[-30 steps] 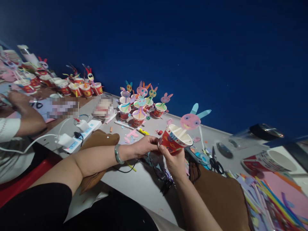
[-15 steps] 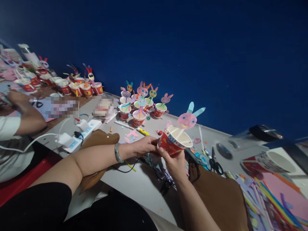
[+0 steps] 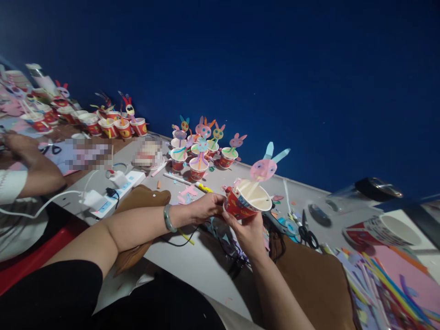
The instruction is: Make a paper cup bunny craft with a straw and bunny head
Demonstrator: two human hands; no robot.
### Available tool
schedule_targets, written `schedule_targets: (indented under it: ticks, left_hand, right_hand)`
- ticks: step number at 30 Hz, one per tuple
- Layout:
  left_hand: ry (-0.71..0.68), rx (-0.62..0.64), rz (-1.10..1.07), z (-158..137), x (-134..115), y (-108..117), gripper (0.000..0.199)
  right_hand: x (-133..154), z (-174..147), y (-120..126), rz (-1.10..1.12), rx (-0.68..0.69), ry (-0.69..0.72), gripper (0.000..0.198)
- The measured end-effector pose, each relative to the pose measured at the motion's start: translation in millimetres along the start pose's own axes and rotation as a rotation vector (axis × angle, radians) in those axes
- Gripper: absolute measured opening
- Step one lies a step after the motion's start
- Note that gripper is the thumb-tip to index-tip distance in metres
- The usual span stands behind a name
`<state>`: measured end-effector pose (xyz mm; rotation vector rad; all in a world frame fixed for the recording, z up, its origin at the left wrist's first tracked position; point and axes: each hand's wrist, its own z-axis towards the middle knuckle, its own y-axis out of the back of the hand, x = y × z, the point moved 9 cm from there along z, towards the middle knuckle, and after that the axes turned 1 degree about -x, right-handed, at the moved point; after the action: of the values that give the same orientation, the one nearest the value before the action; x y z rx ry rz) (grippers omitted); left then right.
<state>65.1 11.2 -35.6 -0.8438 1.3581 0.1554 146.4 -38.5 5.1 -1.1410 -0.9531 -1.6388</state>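
Note:
A red patterned paper cup [image 3: 239,204] is held up over the table, its white mouth tilted toward me. Out of it rises a pink paper rabbit face [image 3: 263,170] with light blue ears, fixed to pale strips inside the cup. My left hand [image 3: 208,207], below a bangle, closes its fingers on the cup's left side. From beneath, my right hand [image 3: 248,232] grips the cup, thumb at its lower left. Several similar cups with paper rabbits, one a red cup [image 3: 199,172], stand beyond my hands.
A white power strip [image 3: 118,197] with plugs lies on the left. Black scissors [image 3: 307,233], a lying paper cup [image 3: 385,230] and colored paper strips [image 3: 388,284] are on the right. A co-worker's arm [image 3: 39,162] reaches in at far left. A blue wall [image 3: 275,82] backs the table.
The cup and its rabbit face have shifted slightly left and tipped a little, with both my hands still on it. The co-worker's hand has moved slightly at far left.

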Motion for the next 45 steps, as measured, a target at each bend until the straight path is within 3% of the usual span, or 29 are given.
schedule_targets:
  ticks: [4,11,17,23,29,34,38,45]
  left_hand:
    - [-0.003,0.016,0.038,-0.1,-0.5,-0.4,0.043]
    - [-0.079,-0.071,0.110,-0.9,-8.2,5.2,0.033]
    - [-0.105,-0.135,0.054,-1.8,-9.8,7.0,0.030]
    - [-0.097,-0.178,-0.006,-0.6,-9.2,6.7,0.029]
    - [-0.053,-0.119,-0.051,-0.7,-8.2,2.2,0.029]
    - [-0.022,0.005,-0.081,-0.7,-4.6,-6.9,0.036]
    - [-0.063,0.025,-0.052,0.1,-8.1,-6.7,0.043]
    - [-0.091,-0.103,-0.024,4.4,-12.3,10.0,0.053]
  right_hand:
    - [-4.3,0.0,1.3,-0.018,-0.024,-0.005,0.064]
    - [-5.5,-2.2,2.1,-0.023,-0.092,0.008,0.069]
    - [-0.7,-2.2,2.1,-0.067,-0.063,0.065,0.060]
    - [5.7,1.6,3.1,-0.101,-0.106,0.029,0.064]
    - [15.5,4.6,6.4,-0.165,-0.069,0.044,0.063]
    - [18.8,2.4,6.3,-0.146,0.022,0.079,0.064]
    - [20.6,-2.5,10.6,-0.095,0.059,0.144,0.077]
    - [38.5,-4.3,26.8,0.157,0.018,0.145,0.104]
